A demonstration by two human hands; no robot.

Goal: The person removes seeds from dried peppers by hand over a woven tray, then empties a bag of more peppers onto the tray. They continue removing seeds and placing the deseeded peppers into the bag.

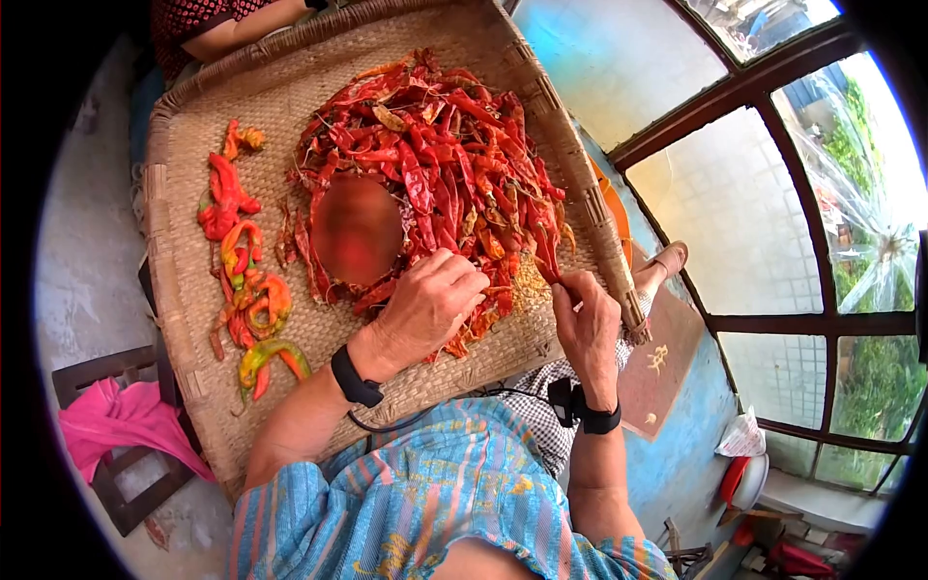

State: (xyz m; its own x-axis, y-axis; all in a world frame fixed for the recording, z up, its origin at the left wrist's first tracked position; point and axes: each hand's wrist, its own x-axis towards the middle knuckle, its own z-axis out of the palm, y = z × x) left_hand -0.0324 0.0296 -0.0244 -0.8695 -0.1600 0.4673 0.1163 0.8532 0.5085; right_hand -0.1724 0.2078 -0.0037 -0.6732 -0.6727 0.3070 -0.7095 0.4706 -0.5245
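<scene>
Currently, the left hand (pixel 430 300) is at 5 o'clock of the woven tray (pixel 266 184), over the near edge of the heap of dried red chilies (pixel 425 164). Fingers curled, back of the hand up; whether anything is gripped under them cannot be told. The right hand (pixel 590 333) is at 4 o'clock, by the tray rim, thumb and forefinger pinched on the lower end of a dried red chili (pixel 546 253) that slants up toward 11 o'clock.

Heap: fills the tray from about 12 to 5 o'clock, chilies mostly deep red and wrinkled, a few orange or tan. Part of it, at the heap's 8 o'clock, is blurred; detail not readable. Pale yellow seeds (pixel 531 288) lie between the two hands.

Second group: fresher peppers (pixel 227 198) in a loose line at 9 o'clock of the tray, apart from the heap; red at the far end, orange and yellow-green at the near end.

Black wristbands on both wrists. Beyond the tray at 11 o'clock: another person's forearm (pixel 232 34). At 8 o'clock, outside the tray: pink cloth (pixel 121 425) draped on a dark wooden stool (pixel 126 512). At 3 o'clock: framed windows (pixel 735 213), one pane with starburst cracks.
</scene>
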